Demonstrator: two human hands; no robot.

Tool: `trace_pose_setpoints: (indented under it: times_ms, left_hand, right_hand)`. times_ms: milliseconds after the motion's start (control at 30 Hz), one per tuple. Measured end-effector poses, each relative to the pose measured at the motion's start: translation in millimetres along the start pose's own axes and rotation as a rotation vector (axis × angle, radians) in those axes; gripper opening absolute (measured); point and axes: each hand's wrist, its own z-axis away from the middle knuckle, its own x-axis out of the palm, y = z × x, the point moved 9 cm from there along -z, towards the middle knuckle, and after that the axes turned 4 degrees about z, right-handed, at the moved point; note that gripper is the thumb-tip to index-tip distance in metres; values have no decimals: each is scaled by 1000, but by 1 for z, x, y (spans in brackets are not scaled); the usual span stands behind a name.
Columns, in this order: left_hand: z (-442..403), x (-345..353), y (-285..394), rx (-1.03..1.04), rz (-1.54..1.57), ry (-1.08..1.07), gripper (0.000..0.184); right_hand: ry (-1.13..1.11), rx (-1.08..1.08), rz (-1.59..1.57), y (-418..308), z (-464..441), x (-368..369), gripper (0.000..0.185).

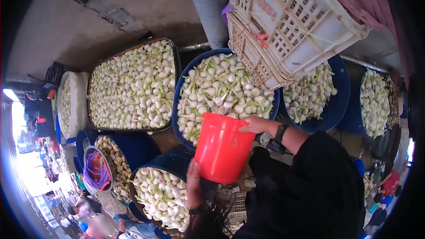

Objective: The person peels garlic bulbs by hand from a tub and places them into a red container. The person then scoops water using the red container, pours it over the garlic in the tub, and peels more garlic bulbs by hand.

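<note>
A red bucket (225,150) is tilted, its rim toward the heap of garlic bulbs (223,84) in a round blue tub (178,126). My right hand (256,125) grips the bucket at its rim, a dark band on the wrist. Against the bucket's lower left side rests my left hand (193,183), its fingers pressed to the wall. The inside of the bucket is hidden. Just below and left of it stands another container of garlic (161,194).
A large rectangular tub of garlic (133,88) stands at the back left. Stacked white crates (287,22) overhang the blue tub at upper right. Another blue tub (340,93) holds garlic on the right. A bowl with purple cord (96,170) is at the left. People are in the far background.
</note>
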Motion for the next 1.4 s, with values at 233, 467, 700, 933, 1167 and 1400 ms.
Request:
trace_pose_setpoints:
  times_ms: [233,467,700,933,1167,1400]
  left_hand:
    - [-35,14,-15,209,73,210,58]
    - [-27,70,51,268,457,-20,61]
    - [58,190,143,514,-359,93,78]
    - [109,239,195,727,-728,95,83]
    - [133,128,175,773,-540,328,86]
    - [162,146,177,1023,-1175,503,61]
  right_hand:
    - [386,212,-272,34,-12,-26,31]
    - [290,194,-767,16,16,-31,27]
    - [165,120,-1232,40,31,-40,38]
    - [72,28,-1292,14,27,-34,42]
    - [283,-84,-810,-87,51,-63,29]
    - [28,-597,1201,-297,108,74,14]
